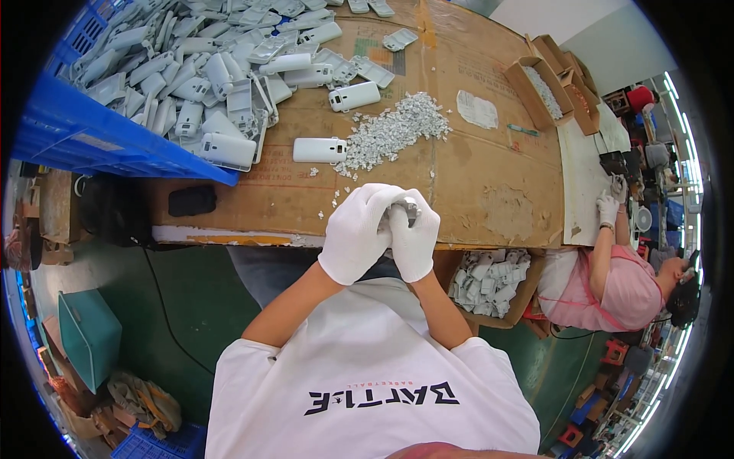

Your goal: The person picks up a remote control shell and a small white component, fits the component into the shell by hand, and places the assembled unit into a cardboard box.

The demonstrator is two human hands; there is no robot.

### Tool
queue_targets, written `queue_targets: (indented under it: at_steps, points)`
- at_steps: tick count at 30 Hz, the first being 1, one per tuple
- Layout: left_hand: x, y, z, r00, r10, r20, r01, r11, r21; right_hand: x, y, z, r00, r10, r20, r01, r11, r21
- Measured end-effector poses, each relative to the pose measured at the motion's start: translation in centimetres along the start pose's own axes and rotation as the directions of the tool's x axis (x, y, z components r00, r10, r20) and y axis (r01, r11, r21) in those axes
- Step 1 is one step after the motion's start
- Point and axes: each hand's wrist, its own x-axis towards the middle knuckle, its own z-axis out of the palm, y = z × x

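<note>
Both my hands wear white knit gloves and come together at the table's near edge. My left hand (pixel 354 236) and my right hand (pixel 416 243) are closed around a small grey-white plastic part (pixel 410 207). Most of it is hidden by the fingers, so its exact kind cannot be made out. Just beyond my hands lies a loose heap of tiny white pieces (pixel 397 130). A white plastic housing (pixel 315 150) with a small dark window touches the heap's left side, and another white housing (pixel 355 97) lies farther back.
At the left, many white housings (pixel 218 76) pile up from a tipped blue crate (pixel 115 138). A dark pouch (pixel 192 200) sits near the table edge. Far right are a pen (pixel 523 130) and cardboard trays (pixel 539 96). A box of white parts (pixel 489 283) stands below; a co-worker (pixel 612 283) sits right.
</note>
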Motion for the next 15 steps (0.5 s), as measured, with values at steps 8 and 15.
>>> queue_targets:
  at_steps: [8,15]
  points:
    - [0.11,-0.46,-0.03,0.998,0.055,0.025,-0.052,0.992,-0.112,-0.14,-0.52,-0.31,0.999,0.0,-0.035,-0.002,0.999,-0.049]
    - [-0.29,-0.82,0.3,1.0,0.021,0.008,-0.021,0.997,-0.068,0.57,0.14,-0.24,0.989,0.134,0.057,-0.136,0.99,0.034]
